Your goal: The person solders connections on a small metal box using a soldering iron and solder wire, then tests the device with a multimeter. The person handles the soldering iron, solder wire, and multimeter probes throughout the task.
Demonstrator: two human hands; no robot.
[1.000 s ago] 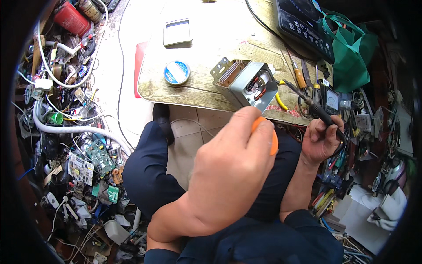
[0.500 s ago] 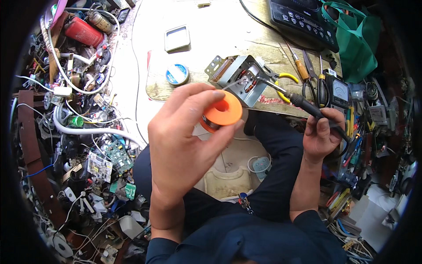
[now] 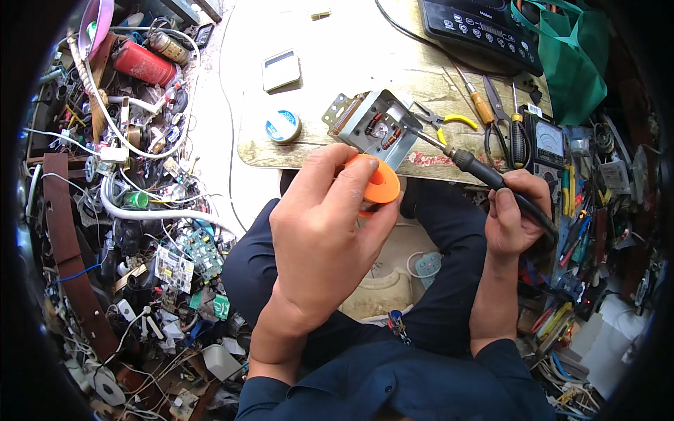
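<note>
My left hand (image 3: 326, 228) pinches an orange spool of solder wire (image 3: 385, 184) between thumb and fingers, just in front of the table edge. In my right hand (image 3: 518, 214) is a black-handled soldering iron (image 3: 484, 170). The iron's metal shaft points left, at an open grey metal box (image 3: 356, 133) with copper-coloured coils (image 3: 390, 139) inside. That box sits tilted at the table's front edge. Whether the iron's tip touches anything inside cannot be made out. The solder's loose end does not show clearly.
A round blue-and-white tin (image 3: 283, 127), yellow-handled pliers (image 3: 456, 121), scissors (image 3: 497, 105), screwdrivers (image 3: 481, 107) and a multimeter (image 3: 548, 144) lie about the wooden table (image 3: 281, 156). A black induction cooker (image 3: 484, 35) stands at the back right. Circuit boards (image 3: 202, 251) and cables crowd the left.
My left hand with the solder spool has shifted right and slightly down, and the spool is tilted more edge-on. The soldering iron has moved slightly down in the picture. The whole view has shifted a little.
</note>
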